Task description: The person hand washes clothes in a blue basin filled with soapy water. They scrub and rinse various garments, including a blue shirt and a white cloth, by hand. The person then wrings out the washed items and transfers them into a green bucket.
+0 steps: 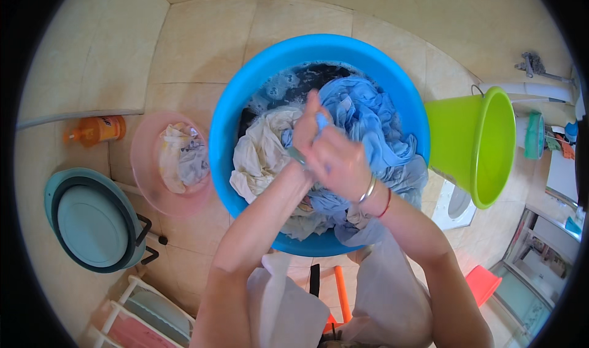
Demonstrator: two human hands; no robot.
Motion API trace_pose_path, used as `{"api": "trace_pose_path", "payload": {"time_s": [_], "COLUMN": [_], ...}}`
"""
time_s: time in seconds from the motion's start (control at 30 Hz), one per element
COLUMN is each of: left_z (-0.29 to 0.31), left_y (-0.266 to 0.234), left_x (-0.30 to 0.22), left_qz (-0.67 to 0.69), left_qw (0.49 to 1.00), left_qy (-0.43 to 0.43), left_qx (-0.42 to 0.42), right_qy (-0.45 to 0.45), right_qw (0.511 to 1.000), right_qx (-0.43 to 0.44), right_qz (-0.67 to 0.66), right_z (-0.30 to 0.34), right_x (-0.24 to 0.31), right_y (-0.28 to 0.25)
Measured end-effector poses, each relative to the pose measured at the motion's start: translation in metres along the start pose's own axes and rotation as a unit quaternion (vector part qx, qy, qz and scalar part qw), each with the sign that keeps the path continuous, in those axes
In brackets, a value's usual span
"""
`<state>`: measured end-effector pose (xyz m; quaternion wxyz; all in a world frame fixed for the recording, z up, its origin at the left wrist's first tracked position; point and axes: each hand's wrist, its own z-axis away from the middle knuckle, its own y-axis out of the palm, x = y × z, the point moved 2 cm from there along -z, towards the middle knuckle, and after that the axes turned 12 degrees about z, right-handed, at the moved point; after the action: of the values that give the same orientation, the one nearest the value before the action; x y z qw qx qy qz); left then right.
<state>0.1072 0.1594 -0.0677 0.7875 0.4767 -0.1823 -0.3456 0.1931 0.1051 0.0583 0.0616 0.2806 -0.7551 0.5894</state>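
A large blue tub (257, 58) holds a heap of wet laundry. My left hand (305, 129) and my right hand (337, 162) meet above the middle of the heap. Both look closed, the right one in a fist against the left. A bit of blue cloth shows between them; their inner fingers are hidden and slightly blurred. Right of them spreads a light blue garment (368, 115). On the left lies a crumpled off-white garment (265, 151). Dark cloth (316, 78) lies in sudsy water at the tub's far side. Greyish-blue fabric (399, 179) bunches near the right rim.
Left of the tub stands a pink basin (144, 182) with small cloths inside. Beyond it lie an orange bottle (101, 131) and a folding teal basin (92, 225). A lime green bucket (454, 130) lies tilted at right. A white rack (138, 317) stands lower left.
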Motion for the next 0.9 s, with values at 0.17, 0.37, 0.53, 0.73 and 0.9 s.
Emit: {"api": "trace_pose_path", "payload": {"time_s": [0.17,0.37,0.53,0.73,0.9], "left_z": [0.009,0.007,0.022,0.038,0.042], "left_y": [0.042,-0.033,0.038,0.033,0.065], "left_x": [0.039,0.019,0.047,0.002,-0.01], "left_qz": [-0.183,-0.247,-0.053,0.014,-0.151], "left_qw": [0.93,0.945,0.963,0.987,0.983], "left_qy": [0.178,0.208,0.064,0.069,0.079], "left_qx": [-0.266,-0.059,-0.257,-0.141,-0.062], "right_qy": [0.102,0.064,0.072,0.116,0.147], "right_qw": [0.989,0.998,0.971,0.986,0.987], "right_qx": [0.011,-0.012,0.095,-0.049,-0.023], "right_qz": [0.105,0.014,0.208,0.108,-0.063], "right_z": [-0.007,-0.004,0.008,-0.008,0.004], "right_x": [-0.096,0.02,-0.094,-0.068,-0.071], "right_y": [0.049,0.028,0.049,-0.003,-0.009]}}
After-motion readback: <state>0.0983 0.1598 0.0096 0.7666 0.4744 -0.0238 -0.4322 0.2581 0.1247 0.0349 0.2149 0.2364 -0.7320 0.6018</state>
